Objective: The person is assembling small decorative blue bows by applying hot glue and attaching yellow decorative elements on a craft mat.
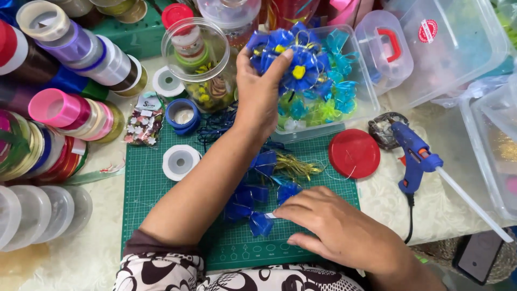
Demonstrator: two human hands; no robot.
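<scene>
Left hand (260,89) raised, fingers (280,62) around blue ribbon flower (299,67)

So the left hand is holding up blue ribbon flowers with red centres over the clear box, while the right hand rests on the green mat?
Nearly: the head view shows the blue ribbon flowers have yellow centres, not red. The left hand does hold them over the clear box, and the right hand rests on the green mat.

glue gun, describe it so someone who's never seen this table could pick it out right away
Start at the green cutting mat in the middle of the table and look just past its right edge, beyond the flat red lid. The glue gun lies there on the pale cloth, the only blue pistol-shaped tool, with a white glue stick jutting from its back.
</scene>
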